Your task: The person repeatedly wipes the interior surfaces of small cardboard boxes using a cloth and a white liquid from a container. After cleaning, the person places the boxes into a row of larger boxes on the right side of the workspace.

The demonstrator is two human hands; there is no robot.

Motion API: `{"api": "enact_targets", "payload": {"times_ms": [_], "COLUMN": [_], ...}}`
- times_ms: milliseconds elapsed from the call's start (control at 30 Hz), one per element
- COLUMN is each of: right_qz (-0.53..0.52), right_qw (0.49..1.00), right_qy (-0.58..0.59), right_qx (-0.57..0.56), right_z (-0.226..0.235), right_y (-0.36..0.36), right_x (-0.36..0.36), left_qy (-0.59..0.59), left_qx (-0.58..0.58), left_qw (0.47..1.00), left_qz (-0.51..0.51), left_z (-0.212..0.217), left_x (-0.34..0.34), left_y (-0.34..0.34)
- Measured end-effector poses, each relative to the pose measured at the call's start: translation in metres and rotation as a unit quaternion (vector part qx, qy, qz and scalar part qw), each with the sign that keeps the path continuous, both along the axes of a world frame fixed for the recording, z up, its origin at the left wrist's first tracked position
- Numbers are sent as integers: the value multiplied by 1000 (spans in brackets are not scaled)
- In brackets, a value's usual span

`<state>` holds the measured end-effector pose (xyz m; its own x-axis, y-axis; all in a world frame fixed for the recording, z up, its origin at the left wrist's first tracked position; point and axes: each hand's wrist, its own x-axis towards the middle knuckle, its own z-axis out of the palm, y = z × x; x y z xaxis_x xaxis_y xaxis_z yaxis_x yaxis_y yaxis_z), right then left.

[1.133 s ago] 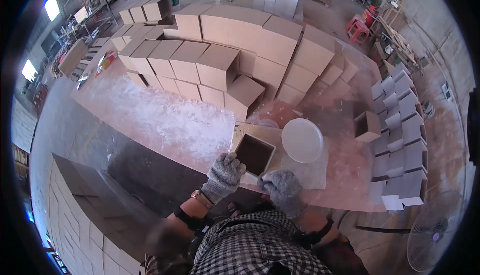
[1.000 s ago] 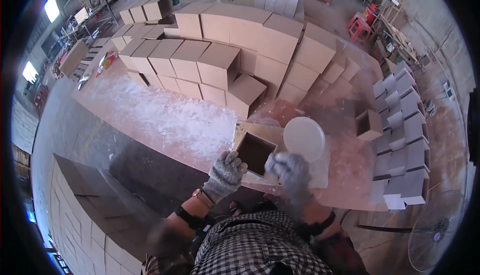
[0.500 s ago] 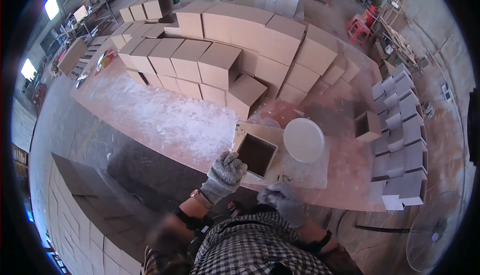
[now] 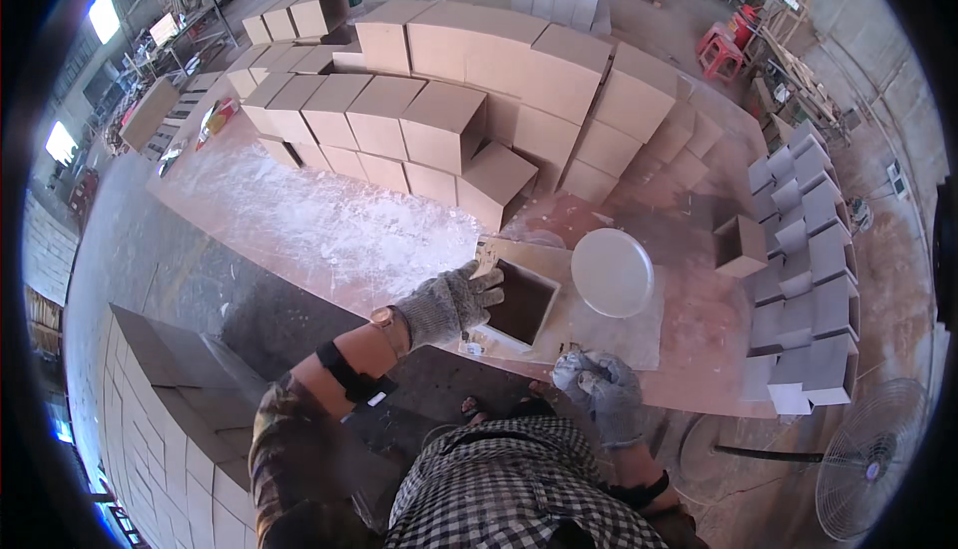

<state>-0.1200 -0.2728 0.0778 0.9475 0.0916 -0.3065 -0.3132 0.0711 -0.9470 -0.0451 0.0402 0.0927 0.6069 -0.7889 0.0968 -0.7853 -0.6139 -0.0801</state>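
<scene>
In front of me, an open-topped square box (image 4: 531,301) with a brown inside and pale rim lies on a board (image 4: 589,344). My left hand (image 4: 444,303), in a grey knit glove, reaches over the box's left rim, fingers apart; whether they press on the wall cannot be made out. Nearer my body, my gloved right hand (image 4: 605,394) is closed, fingers curled toward the thumb. What it holds, if anything, is too small to name. A round white lid-like disc (image 4: 613,273) rests to the right of the box.
Stacked brown cardboard boxes (image 4: 439,120) line the table's far side. White powder or residue (image 4: 349,220) covers its left part. One open brown box (image 4: 740,247) and rows of grey-white boxes (image 4: 803,289) stand at right. A floor fan (image 4: 871,464) and box stack (image 4: 165,409) flank me.
My left hand has moved up along the box's left rim, its fingers loosening from a fist. My right hand has risen slightly away from my waist and lies more to the right.
</scene>
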Motion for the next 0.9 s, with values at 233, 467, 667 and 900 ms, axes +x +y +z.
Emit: {"api": "enact_targets", "payload": {"times_ms": [233,467,667,900], "right_qz": [-23,-38,57,80], "right_qw": [999,989,882,736], "right_qy": [-33,-120,-402,-588], "right_qx": [-36,73,-238,-327], "right_z": [24,-5,7,-13], "right_y": [-2,9,29,57], "right_x": [7,53,112,135], "left_qy": [-4,4,-15,-46], "left_qx": [-40,-161,-254,-204], "left_qw": [997,969,938,959], "left_qz": [-62,188,236,190], "left_z": [-14,-41,-18,-18], "left_x": [-17,-63,-83,-67], "left_y": [-3,-95,-89,-47]}}
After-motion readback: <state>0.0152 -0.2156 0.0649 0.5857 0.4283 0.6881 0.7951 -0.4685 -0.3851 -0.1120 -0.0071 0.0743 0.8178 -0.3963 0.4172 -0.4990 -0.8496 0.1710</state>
